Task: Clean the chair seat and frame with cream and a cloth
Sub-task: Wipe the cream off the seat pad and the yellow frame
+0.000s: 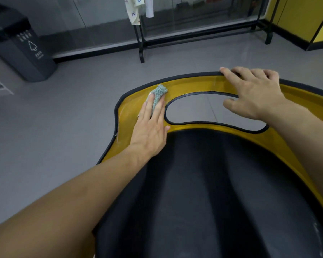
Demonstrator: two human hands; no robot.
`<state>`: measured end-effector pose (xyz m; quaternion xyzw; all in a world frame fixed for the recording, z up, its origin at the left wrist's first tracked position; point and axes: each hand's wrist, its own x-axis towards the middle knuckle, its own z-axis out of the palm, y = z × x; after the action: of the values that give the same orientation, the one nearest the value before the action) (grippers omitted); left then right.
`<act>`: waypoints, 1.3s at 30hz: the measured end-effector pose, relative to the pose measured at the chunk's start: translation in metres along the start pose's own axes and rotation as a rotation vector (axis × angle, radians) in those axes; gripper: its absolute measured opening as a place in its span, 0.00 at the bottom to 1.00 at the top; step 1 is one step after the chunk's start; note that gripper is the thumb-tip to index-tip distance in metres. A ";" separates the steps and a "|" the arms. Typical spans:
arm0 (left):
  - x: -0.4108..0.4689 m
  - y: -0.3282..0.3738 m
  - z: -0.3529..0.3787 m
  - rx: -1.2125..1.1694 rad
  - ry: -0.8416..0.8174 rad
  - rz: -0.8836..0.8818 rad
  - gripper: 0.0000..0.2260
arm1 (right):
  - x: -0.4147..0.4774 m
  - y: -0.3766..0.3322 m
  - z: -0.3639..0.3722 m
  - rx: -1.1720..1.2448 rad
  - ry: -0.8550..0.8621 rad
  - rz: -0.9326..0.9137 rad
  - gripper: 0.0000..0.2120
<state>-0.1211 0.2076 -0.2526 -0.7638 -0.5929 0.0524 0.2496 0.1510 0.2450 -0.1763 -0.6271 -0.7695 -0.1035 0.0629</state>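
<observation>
Presses small grey-green knitted cloth [158, 93] flat under straight fingers of left hand [150, 127] on upper left corner of glossy yellow black-rimmed chair frame [194, 86]; grips its top bar with right hand [254, 94]. Judged about midway: leaves pale streaks [120, 112] on frame (cream, probably) and whitish smear [317, 229] on black padded seat [203, 183] yet to wipe

A white arrow-shaped symbol is printed on the dark bin [21, 54]; the small white characters around it cannot be read.
</observation>
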 end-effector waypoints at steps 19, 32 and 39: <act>0.000 -0.004 0.004 0.049 0.043 0.122 0.32 | 0.000 0.001 0.003 0.003 0.022 -0.003 0.36; 0.015 -0.018 -0.004 0.073 0.070 0.245 0.31 | -0.001 0.003 0.006 0.005 0.042 -0.015 0.36; -0.017 -0.015 0.020 0.138 -0.119 0.259 0.31 | -0.002 0.003 0.005 0.025 0.045 -0.012 0.35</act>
<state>-0.1470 0.2003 -0.2667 -0.8105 -0.4980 0.1700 0.2572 0.1544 0.2453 -0.1815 -0.6191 -0.7729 -0.1082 0.0873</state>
